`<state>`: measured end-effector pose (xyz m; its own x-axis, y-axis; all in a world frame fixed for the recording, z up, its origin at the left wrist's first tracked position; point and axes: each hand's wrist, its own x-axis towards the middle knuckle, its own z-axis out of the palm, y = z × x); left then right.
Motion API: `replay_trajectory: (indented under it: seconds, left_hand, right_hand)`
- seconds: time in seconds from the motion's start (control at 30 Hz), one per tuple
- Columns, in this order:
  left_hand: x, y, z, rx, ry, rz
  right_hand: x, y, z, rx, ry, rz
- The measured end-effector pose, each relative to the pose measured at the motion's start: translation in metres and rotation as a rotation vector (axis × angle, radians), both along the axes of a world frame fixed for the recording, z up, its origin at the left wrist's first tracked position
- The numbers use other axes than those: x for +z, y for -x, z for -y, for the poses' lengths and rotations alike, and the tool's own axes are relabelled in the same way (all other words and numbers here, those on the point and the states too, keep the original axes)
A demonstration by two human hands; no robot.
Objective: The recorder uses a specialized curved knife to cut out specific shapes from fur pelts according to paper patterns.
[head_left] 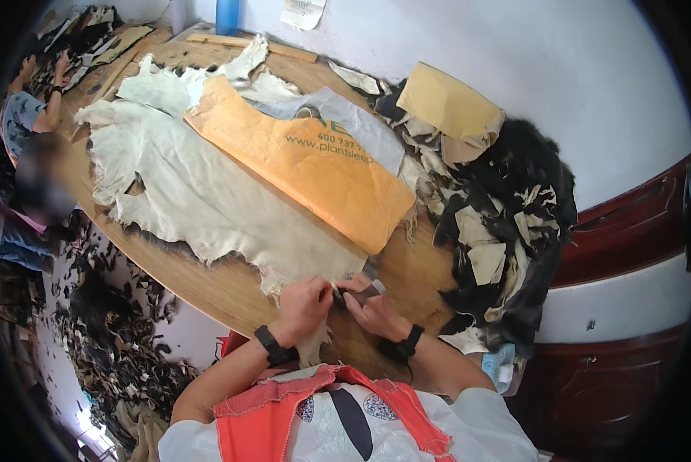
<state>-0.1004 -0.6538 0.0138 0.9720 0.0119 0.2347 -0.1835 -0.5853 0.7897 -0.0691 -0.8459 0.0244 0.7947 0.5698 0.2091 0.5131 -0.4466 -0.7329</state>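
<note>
A large pale hide (199,200) lies skin side up on the wooden table, with dark fur showing along its near edge. My left hand (305,304) is closed at the hide's near right end, its fingertips pinching the edge. Close beside it, my right hand (378,312) is closed around a dark flat tool (365,292) whose kind I cannot make out. The fingertips of both hands almost meet. An orange sheet pattern (307,165) with printed lettering rests on the hide, just beyond my hands. A translucent pale sheet (361,127) lies partly under the pattern.
Black fur scraps (530,177) and pale offcuts pile up at the right, with a tan card (449,100) on top. A wooden strip (253,48) and a blue bottle (228,17) stand along the back. Another person (34,131) works at the far left; scraps (122,339) litter the floor.
</note>
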Motion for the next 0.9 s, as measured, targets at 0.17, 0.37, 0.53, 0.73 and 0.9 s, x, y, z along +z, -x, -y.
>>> replay_trajectory:
  seconds: [0.17,0.37,0.53,0.73,0.9]
  left_hand:
    - [0.005,-0.001,0.0,-0.106,-0.141,0.041]
    - [0.004,0.001,-0.001,-0.171,-0.244,0.056]
    - [0.0,-0.002,-0.003,-0.113,-0.11,0.025]
    - [0.02,-0.003,0.001,-0.199,-0.207,0.028]
    - [0.005,-0.004,0.0,-0.176,-0.203,0.066]
  right_hand:
    - [-0.001,-0.001,0.001,-0.005,-0.018,-0.027]
    - [-0.003,-0.004,0.003,0.014,0.004,-0.053]
    - [0.0,-0.004,0.002,0.001,-0.026,-0.082]
    - [0.036,-0.025,-0.02,-0.167,-0.274,-0.211]
    - [0.005,-0.034,-0.024,-0.117,-0.228,-0.265]
